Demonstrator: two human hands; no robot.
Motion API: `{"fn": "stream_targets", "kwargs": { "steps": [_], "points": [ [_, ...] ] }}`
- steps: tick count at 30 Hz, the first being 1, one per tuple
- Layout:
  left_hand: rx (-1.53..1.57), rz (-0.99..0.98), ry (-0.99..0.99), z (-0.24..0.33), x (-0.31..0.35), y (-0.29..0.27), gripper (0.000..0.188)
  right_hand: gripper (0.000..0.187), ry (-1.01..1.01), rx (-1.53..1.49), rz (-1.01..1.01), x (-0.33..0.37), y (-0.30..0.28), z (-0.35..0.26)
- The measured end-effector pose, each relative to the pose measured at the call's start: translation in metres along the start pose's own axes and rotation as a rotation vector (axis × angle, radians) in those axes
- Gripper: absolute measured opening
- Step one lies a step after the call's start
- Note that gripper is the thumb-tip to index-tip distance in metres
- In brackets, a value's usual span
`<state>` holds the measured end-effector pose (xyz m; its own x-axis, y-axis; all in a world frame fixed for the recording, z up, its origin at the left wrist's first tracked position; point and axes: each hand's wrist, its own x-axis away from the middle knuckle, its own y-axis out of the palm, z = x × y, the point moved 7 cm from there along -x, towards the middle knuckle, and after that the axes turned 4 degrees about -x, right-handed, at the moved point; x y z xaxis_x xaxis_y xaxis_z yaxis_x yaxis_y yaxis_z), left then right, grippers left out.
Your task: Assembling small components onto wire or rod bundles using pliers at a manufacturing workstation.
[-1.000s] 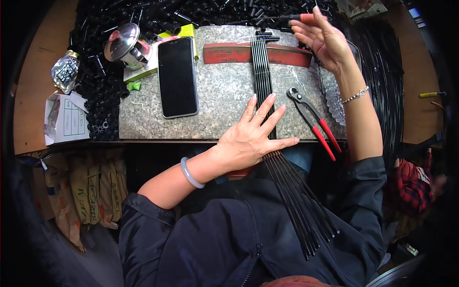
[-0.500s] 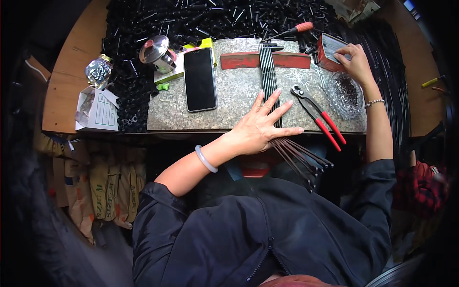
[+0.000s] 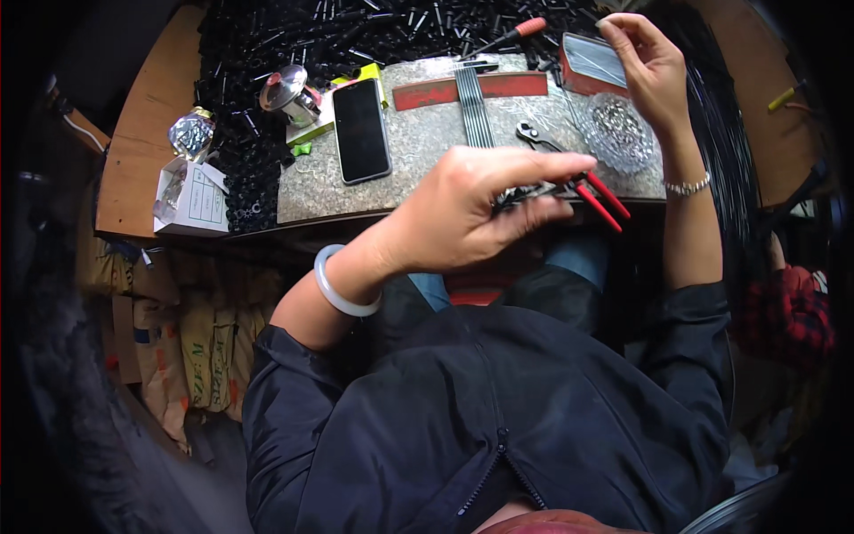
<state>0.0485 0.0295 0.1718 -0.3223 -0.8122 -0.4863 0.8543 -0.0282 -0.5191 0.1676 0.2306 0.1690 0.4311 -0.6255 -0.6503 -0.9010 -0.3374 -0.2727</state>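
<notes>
A wooden bench (image 3: 147, 151) carried a heap of small black parts (image 3: 267, 53) and, in front of the person, a speckled stone slab (image 3: 418, 147) that seemed to serve as a firm, flat working surface. On the slab lay a black phone (image 3: 360, 130), kept off to the left away from the work, and a red strip (image 3: 471, 89) across the far edge, against which a row of thin black rods (image 3: 476, 111) was lined up, probably to keep their ends even. Red-handled pliers (image 3: 578, 173) lay within easy reach. The left hand (image 3: 467, 209) was lifted above the slab, its fingers (image 3: 534, 165) curled and pinching the near ends of the rods. The right hand (image 3: 645, 62) reached to a small red box (image 3: 592, 64) beside a glass dish (image 3: 618, 133), fingertips closed on something too small to tell.
</notes>
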Motion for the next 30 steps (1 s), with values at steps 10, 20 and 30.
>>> {"fn": "stream_targets", "kwargs": {
  "steps": [10,20,30],
  "points": [
    [-0.195,0.033,0.036,0.016,0.005,0.007,0.027,0.018,-0.238,0.094,-0.171,0.104,0.017,-0.146],
    [-0.444,0.089,0.168,0.028,0.012,0.007,0.020,0.019,-0.281,0.201,-0.130,0.116,0.016,-0.158],
    [-0.456,0.040,0.145,0.027,0.014,0.008,0.023,0.020,-0.257,0.102,-0.210,0.110,0.022,-0.158]
  ]
}}
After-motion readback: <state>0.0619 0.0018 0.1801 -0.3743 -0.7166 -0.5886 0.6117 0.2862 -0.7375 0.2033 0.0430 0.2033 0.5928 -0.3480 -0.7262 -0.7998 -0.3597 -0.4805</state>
